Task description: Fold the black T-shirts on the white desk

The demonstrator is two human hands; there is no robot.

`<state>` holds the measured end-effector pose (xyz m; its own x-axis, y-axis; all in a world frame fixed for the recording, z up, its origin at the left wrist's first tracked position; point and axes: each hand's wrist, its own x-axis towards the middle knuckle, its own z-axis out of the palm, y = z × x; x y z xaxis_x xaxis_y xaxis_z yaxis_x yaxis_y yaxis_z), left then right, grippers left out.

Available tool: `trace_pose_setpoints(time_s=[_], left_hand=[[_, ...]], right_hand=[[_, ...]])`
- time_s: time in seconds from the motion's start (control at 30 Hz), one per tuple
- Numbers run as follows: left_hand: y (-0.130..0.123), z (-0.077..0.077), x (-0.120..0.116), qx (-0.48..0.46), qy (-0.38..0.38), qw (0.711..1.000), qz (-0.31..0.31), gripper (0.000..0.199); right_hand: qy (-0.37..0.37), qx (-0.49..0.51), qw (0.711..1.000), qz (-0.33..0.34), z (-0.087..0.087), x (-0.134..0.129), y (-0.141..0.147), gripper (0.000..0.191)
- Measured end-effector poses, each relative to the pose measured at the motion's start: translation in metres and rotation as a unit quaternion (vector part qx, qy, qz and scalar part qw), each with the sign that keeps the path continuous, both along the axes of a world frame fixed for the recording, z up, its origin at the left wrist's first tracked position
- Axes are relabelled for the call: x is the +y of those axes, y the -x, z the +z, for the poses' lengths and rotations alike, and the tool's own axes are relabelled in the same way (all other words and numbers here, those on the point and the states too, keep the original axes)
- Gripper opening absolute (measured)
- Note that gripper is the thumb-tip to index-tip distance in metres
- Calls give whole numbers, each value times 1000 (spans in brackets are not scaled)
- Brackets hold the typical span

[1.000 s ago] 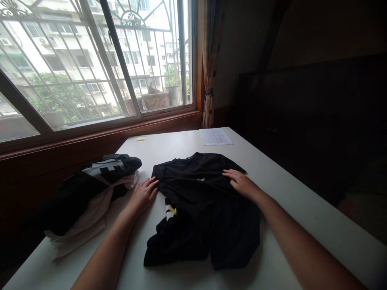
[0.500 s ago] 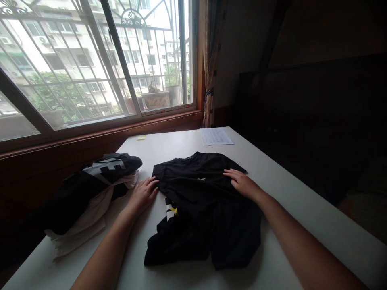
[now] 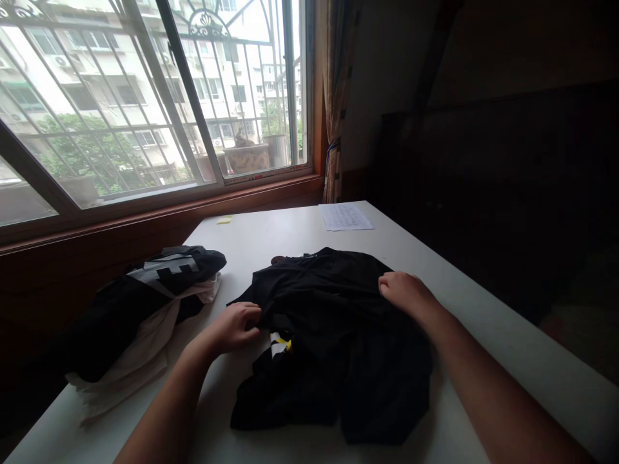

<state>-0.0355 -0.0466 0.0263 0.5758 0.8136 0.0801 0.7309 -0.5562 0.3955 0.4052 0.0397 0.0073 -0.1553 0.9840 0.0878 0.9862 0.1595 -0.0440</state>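
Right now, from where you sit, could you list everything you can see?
Black T-shirt: one, black, centre of table
Black garment: one, black with grey print, table's left side
Pale garment: one, pinkish, under the black garment
Printed paper: at least one, white, table's far end
Sticky note: one, yellow, far left corner
Table: one, white, beneath these
Window: one, grey-framed, beyond the table
Curtain: one, brownish, right of window
Outside: grille, planters, trees, buildings
Right side: too dark to tell
Left hand: one, bare, at shirt's left edge
Right hand: one, bare, at its right edge
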Motion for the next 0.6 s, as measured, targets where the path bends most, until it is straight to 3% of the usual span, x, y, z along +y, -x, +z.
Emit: trace_pose_setpoints(time_s=[0.17,0.3,0.6], left_hand=[[-22,10,-9,-9,127,992,-6,18],[-39,13,-18,-9,211,977,-32,17],[-68,22,-35,-12,258,962,-93,23]], right_hand=[[50,-1,997,-51,2,0,-1,28],[47,-6,996,-70,0,1,-3,29],[8,-19,995,-96,-6,2,-2,32]])
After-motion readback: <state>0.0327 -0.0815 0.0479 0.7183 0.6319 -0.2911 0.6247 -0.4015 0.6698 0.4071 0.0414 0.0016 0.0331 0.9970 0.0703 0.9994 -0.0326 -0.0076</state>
